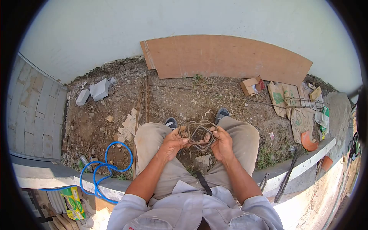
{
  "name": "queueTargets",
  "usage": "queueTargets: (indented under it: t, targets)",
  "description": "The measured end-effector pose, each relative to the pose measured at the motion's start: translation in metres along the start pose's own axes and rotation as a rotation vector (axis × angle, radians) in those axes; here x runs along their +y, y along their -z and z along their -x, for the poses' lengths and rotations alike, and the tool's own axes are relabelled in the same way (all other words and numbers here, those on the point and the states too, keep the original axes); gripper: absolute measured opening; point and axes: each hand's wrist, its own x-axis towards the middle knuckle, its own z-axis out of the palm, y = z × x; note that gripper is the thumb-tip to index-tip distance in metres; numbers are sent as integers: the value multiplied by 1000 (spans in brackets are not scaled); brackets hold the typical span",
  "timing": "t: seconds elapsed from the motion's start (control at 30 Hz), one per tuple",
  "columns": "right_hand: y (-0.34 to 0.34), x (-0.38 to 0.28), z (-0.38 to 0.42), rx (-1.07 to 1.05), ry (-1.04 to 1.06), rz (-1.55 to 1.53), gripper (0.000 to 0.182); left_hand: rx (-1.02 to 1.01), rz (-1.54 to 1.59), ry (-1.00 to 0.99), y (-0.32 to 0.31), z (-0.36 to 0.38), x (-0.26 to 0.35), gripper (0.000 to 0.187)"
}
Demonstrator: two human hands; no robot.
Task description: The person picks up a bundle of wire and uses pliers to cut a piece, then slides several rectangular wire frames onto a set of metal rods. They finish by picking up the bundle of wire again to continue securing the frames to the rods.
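Between my knees I hold a small bundle of bent steel rebar stirrups [200, 147], several squarish loops overlapping one another. My left hand [173, 144] is closed on the left side of the loops, thumb pointing inward. On the other side, the fingers of my right hand [222, 145] grip the right corner, some of them showing through the loops. The stirrups are clear of the ground, in front of my shoes [222, 114]. How many loops there are is hard to make out.
A plywood sheet [226, 57] leans on the wall. Long rebars [143, 96] lie on the dirt. White blocks [101, 89] and a blue hose [129, 153] are at left; a cardboard box [251, 86], paper sacks [301, 122] and an orange tub [308, 142] at right.
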Motion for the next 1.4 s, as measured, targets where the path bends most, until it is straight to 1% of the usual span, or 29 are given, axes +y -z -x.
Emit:
queueTargets:
  t: [0.07, 0.17, 0.27, 0.37, 0.47, 0.57, 0.67, 0.77, 0.87, 0.97, 1.0, 1.1, 1.13, 1.23, 1.27, 1.37, 1.4]
  targets:
    - [-3, 2, -1, 57, -13, 94, 21, -30, 46, 64, 1, 1, 2, 50]
    - [-5, 7, -1, 102, -57, 176, 24, -107, 12, 93, -5, 7, 4, 46]
    - [-4, 9, -3, 107, -72, 197, 25, -53, -65, 144, -12, 10, 10, 44]
    - [-2, 10, -4, 108, -102, 285, 28, -70, -15, 112, -8, 10, 6, 43]
    - [6, 19, -8, 102, -126, 460, 31, -135, -16, 138, -5, 10, 6, 45]
    - [2, 16, -6, 133, -158, 429, 35, -147, -1, 100, -3, 9, 8, 47]
    - [-2, 14, -7, 153, -65, 344, 37, -124, 31, 87, -1, 9, 8, 48]
    - [15, 19, -16, 193, -10, 403, 34, -103, 57, 55, 2, 9, 8, 45]
    - [12, 17, -12, 224, 89, 512, 27, -51, 50, 23, -2, 11, 9, 43]
    - [12, 16, -5, 118, 165, 700, 18, 25, -44, 10, 3, 8, -1, 38]
    - [4, 15, -1, 95, 140, 700, 22, 20, -97, 12, 4, 5, -2, 37]
    - [-4, 31, 1, -36, 265, 931, 32, 15, -221, 25, 7, 0, -10, 32]
    - [-8, 34, 2, -32, 285, 954, 39, 17, -242, 34, 9, -2, -13, 30]
    - [-23, 31, 6, -71, 374, 1254, 41, 14, -230, 87, 3, -4, -16, 25]
    - [-17, 35, 3, -76, 320, 1205, 40, 14, -213, 108, 1, -4, -15, 24]
    - [-17, 28, 5, -120, 306, 1184, 29, -20, -218, 122, 3, -3, -13, 24]
    - [-15, 28, 5, -73, 296, 1183, 25, -1, -214, 108, 2, -2, -12, 22]
